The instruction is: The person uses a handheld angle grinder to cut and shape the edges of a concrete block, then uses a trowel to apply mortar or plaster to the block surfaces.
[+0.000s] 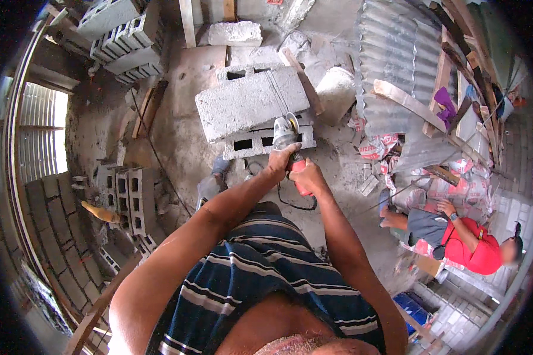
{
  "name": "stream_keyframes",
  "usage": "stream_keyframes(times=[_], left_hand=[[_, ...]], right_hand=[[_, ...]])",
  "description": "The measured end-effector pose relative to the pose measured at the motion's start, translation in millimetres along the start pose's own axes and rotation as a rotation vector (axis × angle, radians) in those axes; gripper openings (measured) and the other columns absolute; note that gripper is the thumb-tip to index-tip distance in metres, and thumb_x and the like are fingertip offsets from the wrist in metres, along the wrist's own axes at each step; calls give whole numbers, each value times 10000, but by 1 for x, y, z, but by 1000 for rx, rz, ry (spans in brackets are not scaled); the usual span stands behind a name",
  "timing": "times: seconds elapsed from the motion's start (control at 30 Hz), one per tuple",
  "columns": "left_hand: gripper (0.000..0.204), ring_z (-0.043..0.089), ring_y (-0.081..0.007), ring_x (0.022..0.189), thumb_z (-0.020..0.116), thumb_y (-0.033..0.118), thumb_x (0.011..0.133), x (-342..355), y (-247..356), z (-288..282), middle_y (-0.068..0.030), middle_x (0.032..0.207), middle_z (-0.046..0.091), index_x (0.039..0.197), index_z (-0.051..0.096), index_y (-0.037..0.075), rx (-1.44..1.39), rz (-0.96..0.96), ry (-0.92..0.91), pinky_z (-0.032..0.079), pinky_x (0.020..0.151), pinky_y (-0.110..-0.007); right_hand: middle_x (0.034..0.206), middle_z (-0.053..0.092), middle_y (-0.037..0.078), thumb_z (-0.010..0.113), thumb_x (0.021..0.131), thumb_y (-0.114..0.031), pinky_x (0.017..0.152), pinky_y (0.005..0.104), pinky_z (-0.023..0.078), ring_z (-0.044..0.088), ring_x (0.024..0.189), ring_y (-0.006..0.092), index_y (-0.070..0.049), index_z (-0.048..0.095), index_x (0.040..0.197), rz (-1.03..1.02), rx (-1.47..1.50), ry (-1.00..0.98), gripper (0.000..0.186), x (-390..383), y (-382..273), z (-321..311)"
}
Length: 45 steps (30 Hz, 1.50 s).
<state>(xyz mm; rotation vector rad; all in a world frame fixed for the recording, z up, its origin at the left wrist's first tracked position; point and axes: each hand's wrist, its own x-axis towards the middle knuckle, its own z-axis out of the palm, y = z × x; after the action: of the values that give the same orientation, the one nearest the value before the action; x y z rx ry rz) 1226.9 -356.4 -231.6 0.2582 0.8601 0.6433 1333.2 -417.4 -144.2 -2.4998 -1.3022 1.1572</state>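
Note:
Both of my hands hold a red and grey angle grinder (300, 176) in front of me. My left hand (283, 160) is closed around its front part, just behind the metal head. My right hand (309, 176) grips the red body farther back. The grinder's disc points away from me, at the near right edge of a grey concrete block (249, 106); whether it touches the block I cannot tell. Thin dark lines run across that block's top near its right end. Beneath it lies a hollow block (260, 145) with its openings facing me. A black cord (296, 207) loops under the grinder.
A wooden board (302, 80) leans by the block, next to a whitish bucket (336, 94). Hollow blocks (127, 47) are stacked at the far left, more (127, 195) nearer. Corrugated sheets (391, 53) and timber lie right. A person in red (472, 245) sits at the right.

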Motion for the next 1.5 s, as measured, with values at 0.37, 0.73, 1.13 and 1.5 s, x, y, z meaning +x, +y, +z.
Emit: stream_keyframes(times=[0.37,0.73,1.13,1.5], left_hand=[[766,526,-287,1228,662,553,859,-22,53,16,-129,1327,543,1392,423,56,-316,-140,-581,393,1076,-467],[689,542,-303,1221,658,482,888,-33,70,-3,-143,1320,560,1376,446,44,-199,-73,-527,398,1083,-466],[416,612,-196,963,707,262,881,-53,84,9,-66,1064,637,1227,573,74,-35,174,-462,506,870,-381],[179,583,-143,677,753,198,779,-26,104,-35,-32,760,622,831,642,68,562,384,-116,500,644,-321]], right_hand=[[752,638,84,758,752,-195,505,315,536,640,576,188,2,604,958,-99,842,-209,324,-13,-17,-31],[709,633,86,739,771,-197,491,320,529,633,542,191,7,612,926,-85,944,-315,286,-9,-25,-14],[802,629,74,749,753,-183,524,338,540,629,591,190,-7,600,998,-143,948,-230,336,2,-19,2],[843,652,102,722,679,-177,636,367,508,607,695,189,32,593,939,-287,490,-33,358,19,-68,31]])
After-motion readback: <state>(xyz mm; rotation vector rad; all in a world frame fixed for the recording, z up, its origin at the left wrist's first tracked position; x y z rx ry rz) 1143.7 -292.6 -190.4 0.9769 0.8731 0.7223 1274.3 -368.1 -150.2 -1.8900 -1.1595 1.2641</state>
